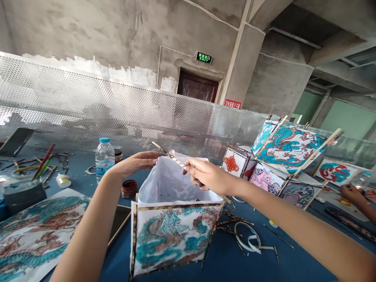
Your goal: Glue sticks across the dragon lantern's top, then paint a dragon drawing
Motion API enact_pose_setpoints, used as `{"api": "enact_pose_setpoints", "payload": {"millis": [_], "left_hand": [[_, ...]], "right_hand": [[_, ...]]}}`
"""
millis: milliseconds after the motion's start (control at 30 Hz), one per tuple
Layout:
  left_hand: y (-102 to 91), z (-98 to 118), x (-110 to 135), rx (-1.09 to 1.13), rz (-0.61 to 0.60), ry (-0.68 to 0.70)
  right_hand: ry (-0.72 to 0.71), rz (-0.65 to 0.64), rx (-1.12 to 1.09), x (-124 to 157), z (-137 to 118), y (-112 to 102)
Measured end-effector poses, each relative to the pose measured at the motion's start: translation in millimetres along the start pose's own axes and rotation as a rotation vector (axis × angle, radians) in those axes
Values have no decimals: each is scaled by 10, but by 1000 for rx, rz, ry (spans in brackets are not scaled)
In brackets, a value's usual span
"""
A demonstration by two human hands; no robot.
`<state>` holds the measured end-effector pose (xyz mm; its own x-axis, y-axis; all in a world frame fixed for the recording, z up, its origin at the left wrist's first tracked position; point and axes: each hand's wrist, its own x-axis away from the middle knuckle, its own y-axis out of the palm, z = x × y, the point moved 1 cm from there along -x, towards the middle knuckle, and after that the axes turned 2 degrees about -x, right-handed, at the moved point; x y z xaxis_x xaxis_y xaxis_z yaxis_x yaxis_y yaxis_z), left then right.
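A four-sided paper lantern (176, 235), painted with a teal and brown dragon, stands open-topped in front of me. Dark mottled sticks edge its near face. At its far left corner, my left hand (139, 162) has its fingers closed on the paper rim; the fingertips are partly hidden. My right hand (202, 172) is above the lantern's opening, pinching a thin bamboo stick (173, 156) with pale tape wrapped along it. The stick slants up to the left past the far rim. Whether it touches the paper there, I cannot tell.
A dragon painting (38, 231) lies left, near a water bottle (105, 158), a paint jar (129, 189) and a brush pot (25, 194). On the right are a tape roll (247, 236), loose sticks and painted lanterns (293, 147). Another person's hand (352, 197) shows far right.
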<state>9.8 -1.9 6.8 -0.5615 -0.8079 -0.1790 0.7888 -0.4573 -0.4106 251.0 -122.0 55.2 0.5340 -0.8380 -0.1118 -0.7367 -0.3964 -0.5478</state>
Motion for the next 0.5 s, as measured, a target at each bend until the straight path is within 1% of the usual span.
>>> {"api": "enact_pose_setpoints", "payload": {"millis": [167,267,500], "left_hand": [[11,29,7,-20,-14,16],[3,26,8,-21,-4,-1],[-5,3,7,39,6,-18]], "right_hand": [[-60,57,9,0,-55,-2],[-113,87,6,6,-80,-4],[-172,148,-28,-14,-51,-9]]}}
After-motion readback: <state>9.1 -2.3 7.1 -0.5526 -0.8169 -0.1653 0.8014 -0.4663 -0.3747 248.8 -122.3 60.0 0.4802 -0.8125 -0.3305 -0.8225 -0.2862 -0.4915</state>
